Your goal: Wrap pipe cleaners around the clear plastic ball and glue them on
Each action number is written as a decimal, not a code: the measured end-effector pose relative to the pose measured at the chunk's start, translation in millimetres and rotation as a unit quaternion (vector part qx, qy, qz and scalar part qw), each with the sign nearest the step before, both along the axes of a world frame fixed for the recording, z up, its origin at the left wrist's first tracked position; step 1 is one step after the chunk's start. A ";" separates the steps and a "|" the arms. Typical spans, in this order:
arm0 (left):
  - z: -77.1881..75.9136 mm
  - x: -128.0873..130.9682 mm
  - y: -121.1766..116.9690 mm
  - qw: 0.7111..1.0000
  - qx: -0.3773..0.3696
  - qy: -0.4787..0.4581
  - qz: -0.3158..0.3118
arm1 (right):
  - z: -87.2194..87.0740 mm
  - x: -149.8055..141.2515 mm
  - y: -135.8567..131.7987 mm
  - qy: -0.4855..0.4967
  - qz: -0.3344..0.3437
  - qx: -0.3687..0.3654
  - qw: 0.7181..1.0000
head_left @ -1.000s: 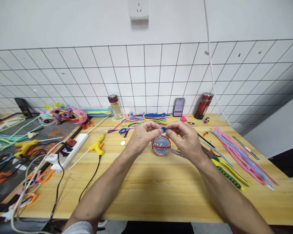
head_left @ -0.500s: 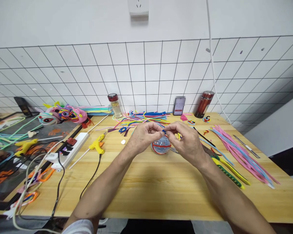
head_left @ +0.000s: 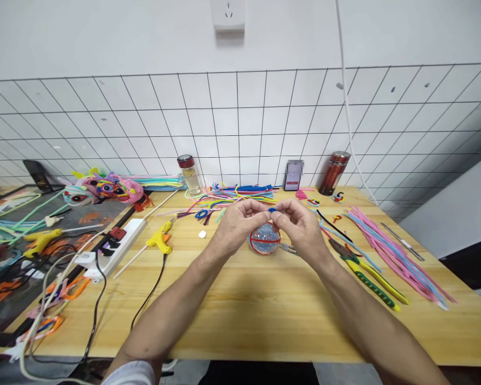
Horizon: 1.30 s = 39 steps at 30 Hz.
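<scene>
A small piece of blue pipe cleaner (head_left: 272,210) is pinched between the fingertips of both hands. My left hand (head_left: 242,223) grips it from the left, thumb and fingers closed. On the other side my right hand (head_left: 300,227) pinches it the same way, the thumbs almost meeting. Just below the fingers, a clear ball (head_left: 265,239) with red strips around it rests on the table. Small tweezers or scissors (head_left: 289,248) lie beside the ball, partly hidden by my right hand.
Yellow-green pliers (head_left: 371,280) and pink and blue pipe cleaners (head_left: 396,251) lie on the right. A yellow glue gun (head_left: 160,238) and white power strip (head_left: 118,250) are on the left. Behind stand a glass bottle (head_left: 190,176), a phone (head_left: 292,176) and a red flask (head_left: 334,174).
My right hand has turned and drawn slightly down and left, uncovering more of the pliers. The blue piece shows more clearly and sits a little higher, still between both hands.
</scene>
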State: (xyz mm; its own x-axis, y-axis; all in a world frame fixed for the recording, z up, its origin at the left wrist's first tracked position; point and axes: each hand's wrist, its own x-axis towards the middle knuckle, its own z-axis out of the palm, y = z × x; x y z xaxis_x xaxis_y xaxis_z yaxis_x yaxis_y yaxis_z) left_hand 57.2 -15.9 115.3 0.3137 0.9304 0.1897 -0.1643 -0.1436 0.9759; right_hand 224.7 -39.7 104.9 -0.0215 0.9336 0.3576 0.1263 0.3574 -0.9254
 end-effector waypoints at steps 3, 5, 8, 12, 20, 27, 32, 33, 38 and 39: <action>-0.8 -2.6 1.3 1.000 0.011 0.017 -0.023 | 1.9 1.6 0.7 -0.010 -0.011 -0.012 1.000; 0.6 -6.2 2.2 0.998 0.025 0.042 -0.040 | 3.4 4.6 0.9 -0.026 -0.014 -0.010 0.999; 3.3 -11.7 3.2 0.993 0.068 0.082 -0.053 | 4.8 9.5 1.3 -0.057 -0.001 -0.011 0.998; 1.5 -10.9 2.7 0.990 0.109 0.086 -0.026 | 4.0 10.9 1.8 -0.051 0.022 -0.021 0.998; -10.5 11.0 -6.7 0.993 0.091 0.001 0.070 | 0.7 1.2 -1.4 0.023 -0.006 -0.006 1.000; -21.7 29.5 -15.8 0.988 0.077 -0.092 0.094 | -8.7 -8.7 -2.2 0.064 -0.042 0.022 0.997; -29.4 34.9 -18.3 0.986 0.055 -0.124 0.095 | -11.7 -14.4 -3.7 0.096 -0.024 0.010 0.995; -30.0 35.0 -17.9 0.986 0.052 -0.128 0.095 | -11.8 -14.9 -3.5 0.101 -0.019 0.005 0.995; -29.2 31.3 -11.3 0.989 0.047 -0.104 0.094 | -7.6 -7.1 1.8 0.122 0.021 -0.020 0.992; -28.9 30.1 -9.6 0.990 0.050 -0.092 0.099 | -5.9 -4.0 3.3 0.127 0.026 -0.021 0.991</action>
State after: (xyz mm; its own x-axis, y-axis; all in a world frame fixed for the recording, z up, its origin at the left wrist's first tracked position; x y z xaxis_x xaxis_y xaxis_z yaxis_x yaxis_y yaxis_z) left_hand 87.3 -25.5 86.4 0.0797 0.9438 0.3206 -0.2964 -0.2847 0.9117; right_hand 220.7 -36.4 99.0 0.0163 0.9477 0.3189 -0.1309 0.3182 -0.9389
